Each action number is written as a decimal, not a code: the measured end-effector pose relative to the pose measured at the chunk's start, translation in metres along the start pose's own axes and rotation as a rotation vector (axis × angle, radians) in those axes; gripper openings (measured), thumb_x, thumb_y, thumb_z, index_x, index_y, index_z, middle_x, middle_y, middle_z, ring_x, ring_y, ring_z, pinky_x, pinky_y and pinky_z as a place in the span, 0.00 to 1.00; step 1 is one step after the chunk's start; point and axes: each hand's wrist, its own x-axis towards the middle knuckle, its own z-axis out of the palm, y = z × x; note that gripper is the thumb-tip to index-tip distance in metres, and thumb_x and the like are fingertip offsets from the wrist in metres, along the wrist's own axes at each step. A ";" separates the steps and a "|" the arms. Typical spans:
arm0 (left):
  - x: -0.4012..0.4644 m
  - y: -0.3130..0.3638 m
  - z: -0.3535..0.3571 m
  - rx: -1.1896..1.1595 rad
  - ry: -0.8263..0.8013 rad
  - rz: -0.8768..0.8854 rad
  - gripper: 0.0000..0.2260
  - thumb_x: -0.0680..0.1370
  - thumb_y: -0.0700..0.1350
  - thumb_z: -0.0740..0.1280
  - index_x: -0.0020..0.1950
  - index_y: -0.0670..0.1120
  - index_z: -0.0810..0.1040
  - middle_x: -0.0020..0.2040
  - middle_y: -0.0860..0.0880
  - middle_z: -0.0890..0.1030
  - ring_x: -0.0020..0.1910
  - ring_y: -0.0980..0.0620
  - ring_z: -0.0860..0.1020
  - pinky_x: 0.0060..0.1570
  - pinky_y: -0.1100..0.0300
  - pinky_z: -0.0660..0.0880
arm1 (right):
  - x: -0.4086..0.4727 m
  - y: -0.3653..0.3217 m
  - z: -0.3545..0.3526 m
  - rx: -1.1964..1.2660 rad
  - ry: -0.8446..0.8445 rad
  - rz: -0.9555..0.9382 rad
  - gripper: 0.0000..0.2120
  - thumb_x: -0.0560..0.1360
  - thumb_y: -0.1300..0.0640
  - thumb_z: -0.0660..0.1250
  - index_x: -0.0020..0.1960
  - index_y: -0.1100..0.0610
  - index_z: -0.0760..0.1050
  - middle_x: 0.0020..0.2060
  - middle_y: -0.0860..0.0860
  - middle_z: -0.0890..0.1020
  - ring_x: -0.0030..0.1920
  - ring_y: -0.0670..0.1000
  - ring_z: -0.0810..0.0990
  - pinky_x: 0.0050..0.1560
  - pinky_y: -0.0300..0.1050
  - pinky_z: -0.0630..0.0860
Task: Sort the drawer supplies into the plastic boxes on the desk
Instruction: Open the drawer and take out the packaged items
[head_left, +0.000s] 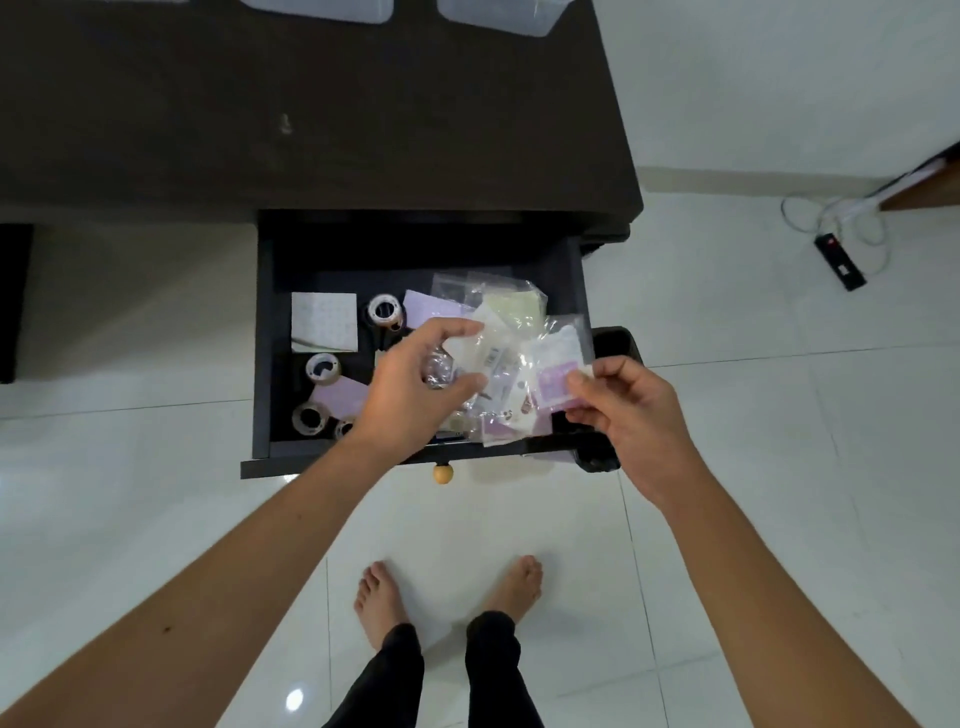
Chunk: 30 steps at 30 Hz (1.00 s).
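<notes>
Your bare feet (447, 597) stand on the white floor (727, 467) below the open drawer (262, 338), and both hands are over its right half. Your left hand (415, 384) has its fingers curled round a bunch of clear packets (498, 364), thumb on top; your right hand (628, 405) pinches the corner of a packet with a purple card (558, 384) between thumb and fingertips. These packets look light, limp and slippery, so by my judgement they will slide over each other; pinch them at a sealed edge or gather the whole stack flat rather than by one loose corner. How many packets are in the bunch cannot be told, as they overlap. Left in the drawer you can count four tape rolls (385, 310), a white pad (324, 321) and a purple sheet (345, 396) beside the rolls. Two boxes (498, 15) sit at the far edge of the desk (311, 130), well apart from the drawer.
</notes>
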 end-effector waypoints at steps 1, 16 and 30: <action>0.001 0.002 0.006 0.018 -0.016 0.004 0.22 0.76 0.43 0.79 0.63 0.65 0.79 0.53 0.57 0.83 0.36 0.38 0.73 0.42 0.45 0.84 | 0.000 0.004 -0.002 -0.058 0.011 0.000 0.07 0.76 0.63 0.76 0.53 0.61 0.81 0.39 0.56 0.81 0.44 0.57 0.82 0.54 0.53 0.83; 0.010 0.025 0.050 -0.252 -0.216 -0.144 0.47 0.72 0.36 0.80 0.83 0.57 0.59 0.65 0.43 0.83 0.59 0.45 0.86 0.54 0.44 0.84 | 0.011 0.003 -0.021 -0.140 -0.080 0.012 0.12 0.78 0.58 0.76 0.61 0.53 0.83 0.48 0.56 0.87 0.46 0.54 0.86 0.43 0.53 0.84; 0.053 0.054 0.185 -0.038 -0.268 -0.094 0.20 0.78 0.39 0.76 0.68 0.50 0.78 0.58 0.58 0.85 0.56 0.59 0.84 0.58 0.50 0.83 | 0.030 0.004 -0.137 0.044 0.122 0.050 0.14 0.76 0.63 0.77 0.61 0.56 0.83 0.44 0.52 0.88 0.42 0.51 0.87 0.35 0.45 0.81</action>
